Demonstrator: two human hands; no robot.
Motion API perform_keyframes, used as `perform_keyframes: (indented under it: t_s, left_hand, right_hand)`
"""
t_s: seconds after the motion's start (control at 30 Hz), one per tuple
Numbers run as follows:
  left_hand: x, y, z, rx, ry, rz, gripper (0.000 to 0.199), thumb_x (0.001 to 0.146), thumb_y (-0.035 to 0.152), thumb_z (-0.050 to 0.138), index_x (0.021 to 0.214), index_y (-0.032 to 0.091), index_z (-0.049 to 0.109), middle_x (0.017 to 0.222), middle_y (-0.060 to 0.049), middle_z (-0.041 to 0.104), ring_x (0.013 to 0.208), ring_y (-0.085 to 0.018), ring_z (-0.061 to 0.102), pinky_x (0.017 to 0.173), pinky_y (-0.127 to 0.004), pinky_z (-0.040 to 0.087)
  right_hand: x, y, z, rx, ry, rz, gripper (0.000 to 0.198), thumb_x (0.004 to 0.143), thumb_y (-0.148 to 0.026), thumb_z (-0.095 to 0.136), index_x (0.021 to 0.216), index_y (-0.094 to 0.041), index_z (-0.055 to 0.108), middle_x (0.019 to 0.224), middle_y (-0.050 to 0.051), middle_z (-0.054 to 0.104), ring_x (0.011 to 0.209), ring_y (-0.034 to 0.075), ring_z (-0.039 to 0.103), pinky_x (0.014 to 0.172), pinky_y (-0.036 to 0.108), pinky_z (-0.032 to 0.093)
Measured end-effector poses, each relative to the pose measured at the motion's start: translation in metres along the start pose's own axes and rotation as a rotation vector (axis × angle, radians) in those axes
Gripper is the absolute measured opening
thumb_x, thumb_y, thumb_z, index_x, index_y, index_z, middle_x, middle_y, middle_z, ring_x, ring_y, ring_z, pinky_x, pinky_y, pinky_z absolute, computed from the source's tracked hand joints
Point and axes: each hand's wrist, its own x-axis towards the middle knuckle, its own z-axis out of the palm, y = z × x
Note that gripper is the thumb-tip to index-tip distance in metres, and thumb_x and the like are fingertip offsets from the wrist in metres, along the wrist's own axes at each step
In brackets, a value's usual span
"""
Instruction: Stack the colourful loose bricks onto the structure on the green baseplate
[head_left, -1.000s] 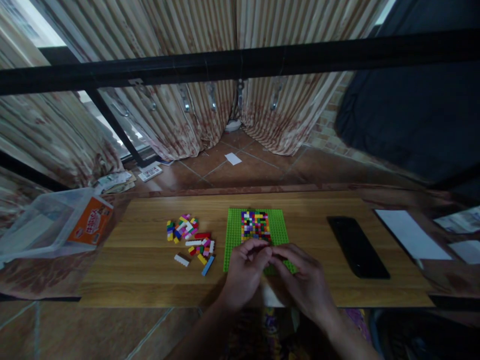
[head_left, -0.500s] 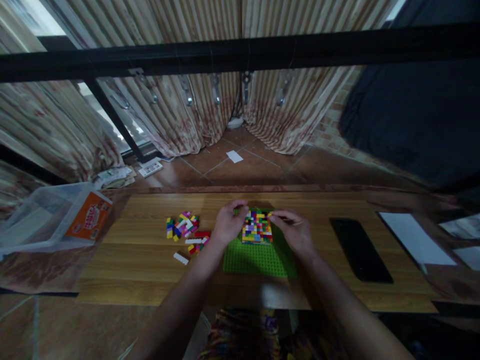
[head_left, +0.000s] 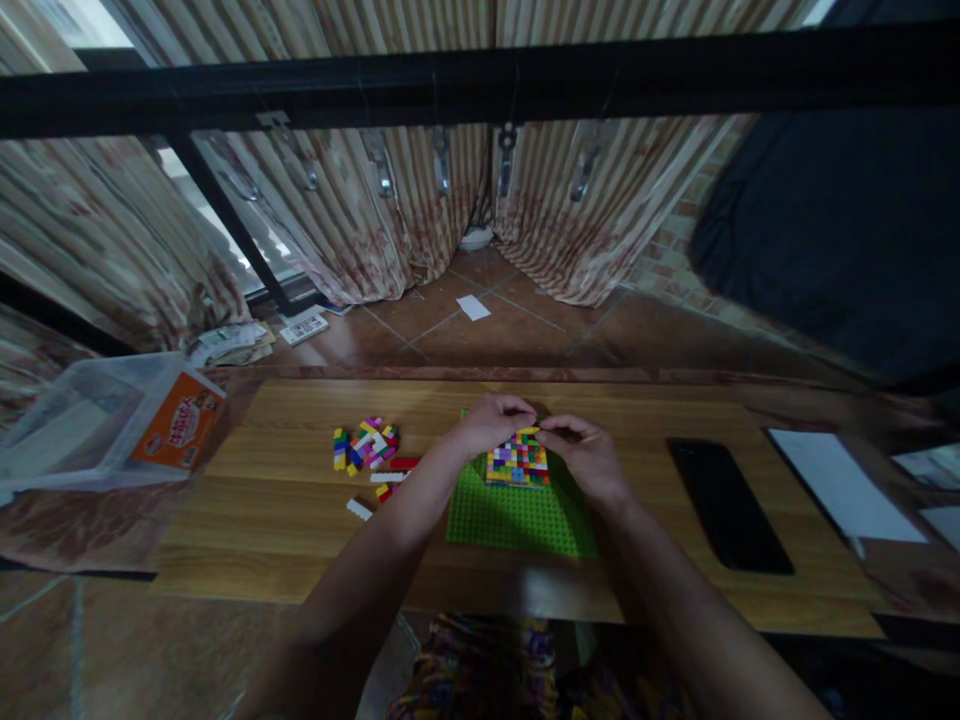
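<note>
A square block of multicoloured toy bricks (head_left: 517, 462) stands on the green baseplate (head_left: 521, 520), toward its far side. My left hand (head_left: 491, 425) reaches over the far part of the block, its fingers closed together; whatever they may pinch is hidden. From the right, my right hand (head_left: 589, 455) comes in with thumb and forefinger pinched at a small yellow brick (head_left: 529, 430) by the block's far edge. The two hands' fingertips nearly meet there. Left of the baseplate lies a pile of loose bricks (head_left: 373, 445), partly behind my left forearm.
A white brick (head_left: 359, 509) lies apart on the wooden table (head_left: 262, 500). To the right are a black phone (head_left: 727, 505) and a white sheet of paper (head_left: 847, 485). A clear plastic box (head_left: 97, 425) with an orange label stands beyond the table's left end.
My left hand has moved right, across the block's far side toward my right fingertips. The yellow brick at my right fingers has shifted slightly left. The view has tilted a little.
</note>
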Motion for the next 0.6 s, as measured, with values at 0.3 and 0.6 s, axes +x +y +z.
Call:
perform_keyframes:
  t_s: [0.3,0.6]
  left_hand:
    - [0.0012,0.0056,0.0026,-0.037,-0.021,-0.086,0.010,0.071,0.023,0.067,0.071,0.015,0.073,0.064,0.002,0.065,0.059,-0.009,0.054,0.061,-0.022,0.043]
    - [0.0011,0.0046,0.0073,0.027,0.028,-0.056,0.012,0.069,0.024,0.066,0.070,0.015,0.073,0.059,0.003,0.062,0.057,-0.008,0.051,0.055,-0.020,0.040]
  right_hand:
    - [0.0015,-0.0035,0.0017,0.212,-0.069,0.184,0.035,0.049,-0.037,0.087,0.075,-0.021,0.071,0.071,-0.001,0.070,0.064,0.014,0.062,0.069,0.031,0.049]
    - [0.0019,-0.0068,0.0024,0.212,-0.051,0.205,0.036,0.045,-0.036,0.089,0.071,-0.020,0.070,0.068,-0.002,0.069,0.063,0.014,0.061,0.069,0.030,0.048]
